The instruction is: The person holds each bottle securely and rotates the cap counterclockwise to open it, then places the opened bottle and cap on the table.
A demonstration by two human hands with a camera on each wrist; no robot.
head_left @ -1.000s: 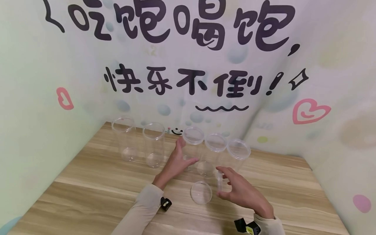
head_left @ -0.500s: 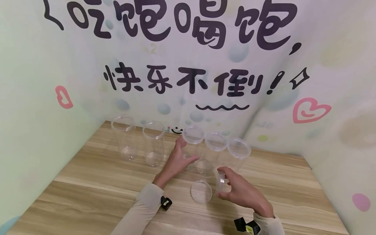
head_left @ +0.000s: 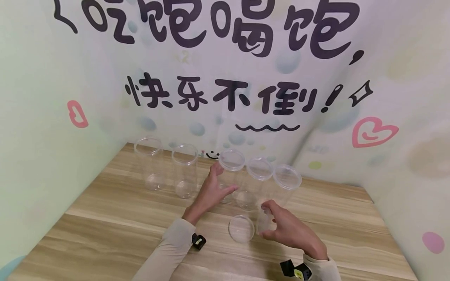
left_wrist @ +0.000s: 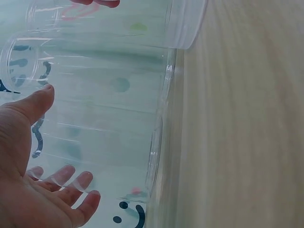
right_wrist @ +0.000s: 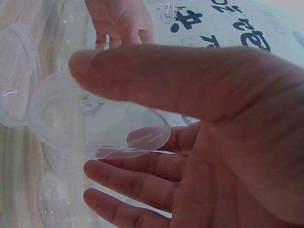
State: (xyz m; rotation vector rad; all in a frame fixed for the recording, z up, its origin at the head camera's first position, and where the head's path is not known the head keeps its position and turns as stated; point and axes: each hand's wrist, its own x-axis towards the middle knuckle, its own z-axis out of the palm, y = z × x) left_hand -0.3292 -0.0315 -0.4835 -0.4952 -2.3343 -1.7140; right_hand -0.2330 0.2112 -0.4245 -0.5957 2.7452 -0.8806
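Note:
My left hand (head_left: pixel 212 189) curls around a clear plastic jar (head_left: pixel 230 177) with a lid on top. In the left wrist view, its thumb lies across the jar's side and several fingertips show at the lower edge. My right hand (head_left: pixel 290 226) pinches a clear round lid (head_left: pixel 264 221) between thumb and fingers, tilted on edge above the table. The right wrist view shows this held lid (right_wrist: pixel 99 118) in front of the fingers. Nearby, another clear lid (head_left: pixel 241 229) lies flat on the table between the hands.
Two more lidded jars (head_left: pixel 259 169) (head_left: pixel 287 177) stand to the right of the gripped one. Two jars without lids (head_left: pixel 152 164) (head_left: pixel 184 171) are upright on the left. Behind the wooden table (head_left: pixel 116 234) hangs a printed backdrop (head_left: pixel 225 58).
The lid in my right hand has turned from nearly edge-on to show more of its face. Both hands stay almost in place.

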